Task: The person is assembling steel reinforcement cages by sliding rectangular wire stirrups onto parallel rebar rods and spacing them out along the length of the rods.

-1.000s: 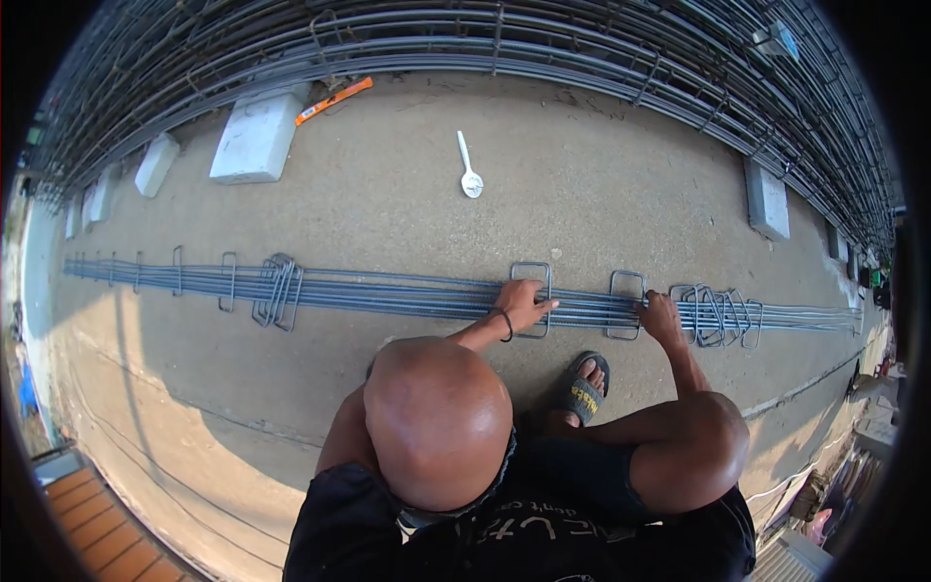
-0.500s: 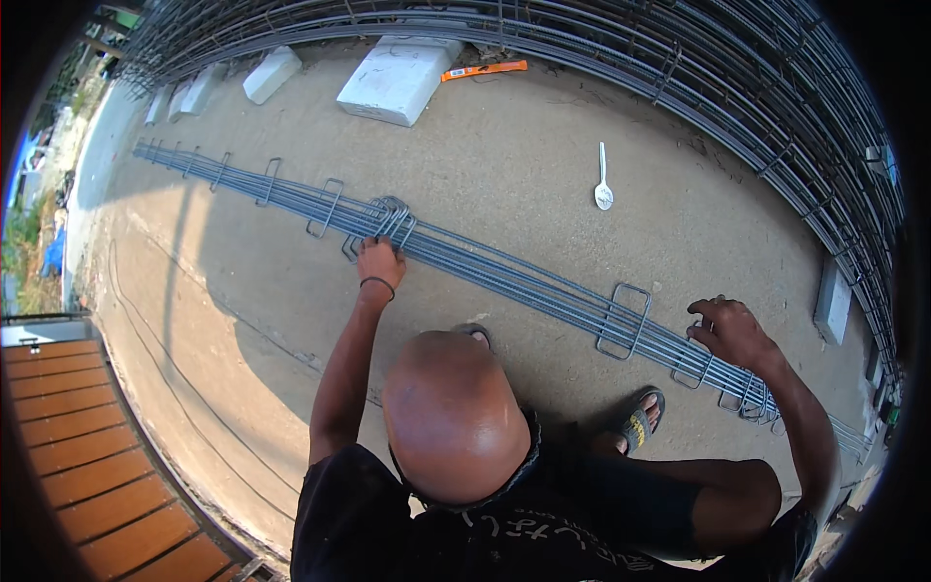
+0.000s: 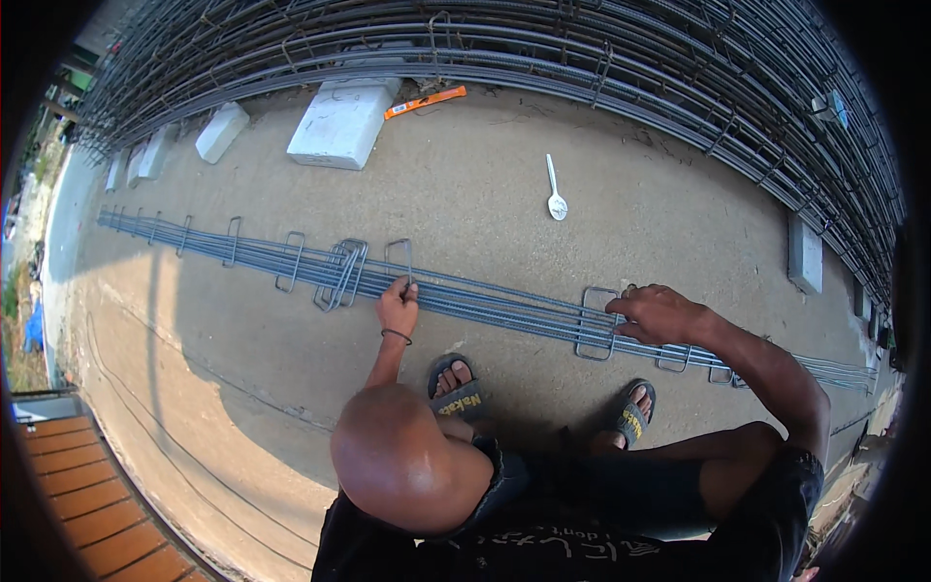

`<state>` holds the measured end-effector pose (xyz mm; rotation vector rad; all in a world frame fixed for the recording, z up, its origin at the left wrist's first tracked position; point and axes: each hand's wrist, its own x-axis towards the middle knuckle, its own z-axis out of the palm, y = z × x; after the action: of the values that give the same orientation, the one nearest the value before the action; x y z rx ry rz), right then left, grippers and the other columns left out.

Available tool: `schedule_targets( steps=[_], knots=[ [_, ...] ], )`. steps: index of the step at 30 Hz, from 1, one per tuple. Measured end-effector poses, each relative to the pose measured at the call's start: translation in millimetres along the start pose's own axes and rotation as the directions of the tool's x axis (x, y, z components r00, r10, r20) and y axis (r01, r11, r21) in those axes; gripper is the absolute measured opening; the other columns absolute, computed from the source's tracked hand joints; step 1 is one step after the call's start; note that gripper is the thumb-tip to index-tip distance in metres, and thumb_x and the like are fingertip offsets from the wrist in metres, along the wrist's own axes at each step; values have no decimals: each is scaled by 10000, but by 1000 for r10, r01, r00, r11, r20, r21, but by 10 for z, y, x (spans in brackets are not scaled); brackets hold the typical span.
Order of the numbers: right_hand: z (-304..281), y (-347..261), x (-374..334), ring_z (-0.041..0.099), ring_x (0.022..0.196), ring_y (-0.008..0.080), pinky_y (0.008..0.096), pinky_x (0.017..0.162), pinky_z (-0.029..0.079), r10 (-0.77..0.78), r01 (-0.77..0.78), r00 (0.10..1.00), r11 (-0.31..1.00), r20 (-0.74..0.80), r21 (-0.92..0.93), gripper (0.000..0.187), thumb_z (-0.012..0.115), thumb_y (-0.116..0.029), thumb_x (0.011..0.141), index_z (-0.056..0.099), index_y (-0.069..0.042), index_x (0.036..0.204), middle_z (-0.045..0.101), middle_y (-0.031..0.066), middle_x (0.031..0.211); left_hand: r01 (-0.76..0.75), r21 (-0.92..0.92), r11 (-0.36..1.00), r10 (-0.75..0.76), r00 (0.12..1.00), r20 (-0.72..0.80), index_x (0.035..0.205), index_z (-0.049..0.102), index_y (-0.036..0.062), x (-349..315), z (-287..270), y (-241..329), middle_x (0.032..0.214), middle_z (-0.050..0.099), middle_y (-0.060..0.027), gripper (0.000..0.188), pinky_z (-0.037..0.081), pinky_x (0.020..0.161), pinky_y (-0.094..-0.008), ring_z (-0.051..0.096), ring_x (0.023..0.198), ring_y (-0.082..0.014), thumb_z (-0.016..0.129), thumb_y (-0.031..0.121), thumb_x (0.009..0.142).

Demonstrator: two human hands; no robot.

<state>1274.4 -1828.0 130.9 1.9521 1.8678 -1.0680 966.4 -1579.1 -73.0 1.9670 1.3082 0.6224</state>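
Observation:
Long thin steel bars (image 3: 485, 308) lie as a bundle across the concrete, running from far left to right, with rectangular wire stirrups around them. My left hand (image 3: 398, 310) has its fingers closed on the near part of one upright stirrup (image 3: 399, 242). Just left of it, several stirrups (image 3: 341, 274) are bunched together on the bars. At the right, the curled fingers of my right hand (image 3: 664, 315) are closed at the right side of another stirrup (image 3: 580, 325); part of that grip is hidden.
A white plastic spoon (image 3: 557, 207) and an orange wrapper (image 3: 425, 102) lie beyond the bars. White blocks (image 3: 339, 126) stand under a large stack of steel cages (image 3: 543, 48) at the back. My sandalled feet (image 3: 635, 412) are close to the bundle. Orange-brown slats (image 3: 82, 485) lie at lower left.
My left hand has moved right along the bars, bringing one stirrup away from the bunch. The right hand has come left from above the bars to a stirrup. The whole view has shifted.

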Motion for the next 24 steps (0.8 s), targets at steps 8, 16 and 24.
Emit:
schedule_targets(
  steps=[8, 16, 24],
  knots=[
    [333, 245, -258, 585, 981, 339, 429, 876, 460, 51, -47, 997, 997, -66, 65, 324, 583, -205, 855, 556, -33, 1128, 607, 188, 951, -96, -59, 994, 112, 904, 413, 889, 642, 32, -757, 906, 954, 686, 633, -162, 171, 477, 591, -396, 629, 673, -340, 661, 133, 751],
    [498, 390, -465, 592, 977, 319, 443, 880, 455, 138, -138, 990, 986, -1, 96, 364, 593, -243, 864, 545, -35, 1160, 609, 170, 968, -204, 138, 969, 145, 924, 353, 853, 626, 17, -795, 909, 1014, 722, 635, -185, 150, 477, 616, -446, 622, 692, -372, 644, 112, 737],
    [573, 493, -512, 594, 961, 337, 440, 841, 470, 106, -105, 994, 988, -4, 117, 350, 602, -236, 854, 553, -29, 1132, 602, 189, 952, 274, -106, 956, -231, 924, 305, 808, 648, -23, -130, 176, -23, 649, 640, -121, 120, 456, 549, -304, 596, 574, -173, 690, 73, 751]
  ],
)
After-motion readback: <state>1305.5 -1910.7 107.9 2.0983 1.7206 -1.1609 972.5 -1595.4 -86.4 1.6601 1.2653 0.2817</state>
